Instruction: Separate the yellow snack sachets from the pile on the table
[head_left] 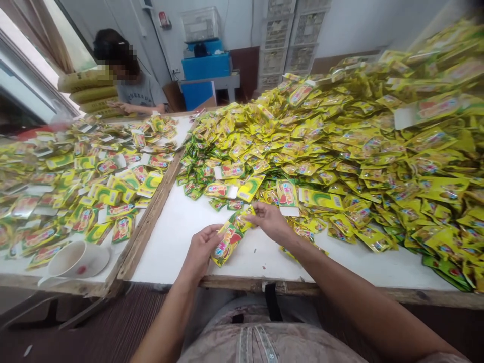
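Note:
My left hand [201, 250] is closed on the lower end of a yellow-green printed card [227, 244] held over the white table [177, 237]. My right hand [269, 220] pinches a small yellow sachet [242, 218] at the card's upper end. A huge heap of the same yellow-green sachets [340, 146] covers the table to the right and behind. A few larger printed cards [286, 193] lie at the heap's near edge, just beyond my fingers.
A second table on the left carries scattered cards and sachets [86, 176] and a white cup on a saucer [71, 261] at its near corner. A person [132, 80] sits at its far end. Blue boxes [206, 65] and white crates [291, 35] stand behind.

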Available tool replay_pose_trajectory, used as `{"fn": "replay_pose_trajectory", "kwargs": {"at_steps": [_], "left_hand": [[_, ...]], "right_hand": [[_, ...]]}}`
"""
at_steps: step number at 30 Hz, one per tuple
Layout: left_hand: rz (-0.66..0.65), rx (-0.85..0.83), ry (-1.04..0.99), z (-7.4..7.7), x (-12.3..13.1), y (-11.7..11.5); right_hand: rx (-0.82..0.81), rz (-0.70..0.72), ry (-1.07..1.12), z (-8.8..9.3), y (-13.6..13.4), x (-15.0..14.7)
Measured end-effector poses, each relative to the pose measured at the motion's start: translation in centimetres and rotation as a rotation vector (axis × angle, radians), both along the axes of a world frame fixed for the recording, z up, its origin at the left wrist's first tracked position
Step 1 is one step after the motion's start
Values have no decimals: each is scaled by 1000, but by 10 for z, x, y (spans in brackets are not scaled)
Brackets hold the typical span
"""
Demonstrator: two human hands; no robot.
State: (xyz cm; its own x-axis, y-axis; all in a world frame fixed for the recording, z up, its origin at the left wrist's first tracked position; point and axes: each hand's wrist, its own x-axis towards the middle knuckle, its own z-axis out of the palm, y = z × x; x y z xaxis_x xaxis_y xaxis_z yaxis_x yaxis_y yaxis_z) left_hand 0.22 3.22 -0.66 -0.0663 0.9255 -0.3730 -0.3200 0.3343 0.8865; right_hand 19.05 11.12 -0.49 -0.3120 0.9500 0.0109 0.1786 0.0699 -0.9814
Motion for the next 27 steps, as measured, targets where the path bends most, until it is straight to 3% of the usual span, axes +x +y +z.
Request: {"fn": "replay_pose_trajectory", "kwargs": {"at_steps": [5, 9, 12, 17, 22, 27], "left_hand": [[-25, 2, -27, -1, 0, 0], [-16, -42, -32, -2, 2, 2], [-48, -43, -43, 0, 5, 5], [-48, -17, -77, 0, 11, 5], [-9, -8, -107, -5, 13, 3], [12, 3, -93, -3, 13, 3]], "right_hand": [[96, -1, -136, 3, -7, -8], [-109, 181, 17, 3, -9, -5], [-166, 213, 77, 3, -9, -2], [35, 149, -34, -3, -15, -6], [321, -80, -235, -7, -21, -13], [268, 69, -263, 6, -31, -15]]}}
